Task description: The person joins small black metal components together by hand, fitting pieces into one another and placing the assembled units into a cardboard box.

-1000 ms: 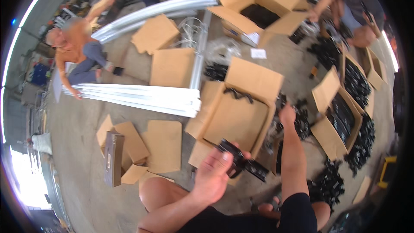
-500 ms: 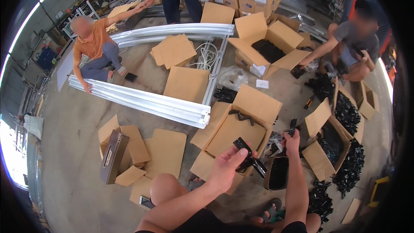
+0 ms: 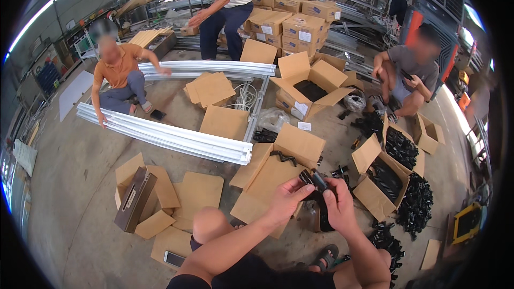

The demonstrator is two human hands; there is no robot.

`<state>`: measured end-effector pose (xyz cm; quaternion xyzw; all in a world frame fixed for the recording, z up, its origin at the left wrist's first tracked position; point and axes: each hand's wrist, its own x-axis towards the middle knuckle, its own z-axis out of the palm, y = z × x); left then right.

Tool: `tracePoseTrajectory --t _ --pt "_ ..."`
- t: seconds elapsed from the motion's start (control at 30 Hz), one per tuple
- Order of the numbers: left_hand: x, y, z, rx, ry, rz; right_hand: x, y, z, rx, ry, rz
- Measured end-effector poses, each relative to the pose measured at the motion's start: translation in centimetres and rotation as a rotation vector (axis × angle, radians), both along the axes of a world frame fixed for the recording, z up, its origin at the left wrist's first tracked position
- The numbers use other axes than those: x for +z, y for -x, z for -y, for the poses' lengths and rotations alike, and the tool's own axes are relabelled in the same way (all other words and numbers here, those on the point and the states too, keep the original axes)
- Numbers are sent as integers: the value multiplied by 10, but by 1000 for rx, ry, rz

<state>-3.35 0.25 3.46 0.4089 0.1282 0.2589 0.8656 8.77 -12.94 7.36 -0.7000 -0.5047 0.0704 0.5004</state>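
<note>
Below centre, the left hand [image 3: 288, 197] and right hand [image 3: 339, 206] pinch black parts [image 3: 319, 180]; upper centre, stacked boxes [image 3: 292, 25] bear white labels [image 3: 304, 36] too small to read.

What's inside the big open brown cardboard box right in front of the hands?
A wavy black strip lies on flat brown cardboard. Anything underneath that cardboard is covered, and the left hand hides part of the inside.

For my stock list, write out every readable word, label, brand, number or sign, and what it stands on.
Nothing is legible.
Labels on the stacked boxes: too small.
Sheet on the far open box: too small.
Slip on the floor: too small.
Mark on the brown box: blurred.
Held black parts: no text made out.
</note>
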Motion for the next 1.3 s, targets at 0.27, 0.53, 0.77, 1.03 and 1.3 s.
tracePoseTrajectory --t 0.27,0.53,0.77,1.03,1.3 --pt "-11 10 14 -45 -130 -53 -20 26 22 -53 -64 -109" --pt "-23 5 9 -93 -122 -136 -32 14 25 -32 -34 -97" --pt "-25 -13 11 -150 -166 -81 -33 0 40 -51 -35 -106" --pt "-27 -22 8 -214 -150 -106 -42 -4 40 -81 -52 -115" --pt "-33 -27 2 -305 -177 3 -40 -27 48 -19 -114 71"
